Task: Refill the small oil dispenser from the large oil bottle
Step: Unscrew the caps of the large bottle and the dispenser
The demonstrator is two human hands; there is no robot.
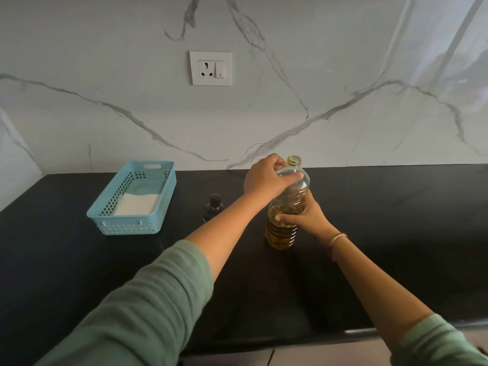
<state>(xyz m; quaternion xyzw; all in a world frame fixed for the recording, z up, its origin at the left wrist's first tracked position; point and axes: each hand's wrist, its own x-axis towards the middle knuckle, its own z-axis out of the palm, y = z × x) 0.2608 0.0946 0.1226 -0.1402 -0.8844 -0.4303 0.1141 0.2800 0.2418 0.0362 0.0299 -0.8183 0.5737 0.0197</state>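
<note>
Tilting the uncapped oil bottle (pixel 281 235), left hand (pixel 265 179) and right hand (pixel 306 216) each with curled grip round it, risks spilling: the dispenser (pixel 214 208) at nine o'clock looks capped.

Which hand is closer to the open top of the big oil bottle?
Left. The left hand grips the big oil bottle at its shoulder, just under the open top; the right hand holds it lower, around the middle.

Nothing readable anywhere, honestly. Closest thing is a tiny dark vertical mark on the white rocker switch (pixel 219 69), far side, centre.
</note>
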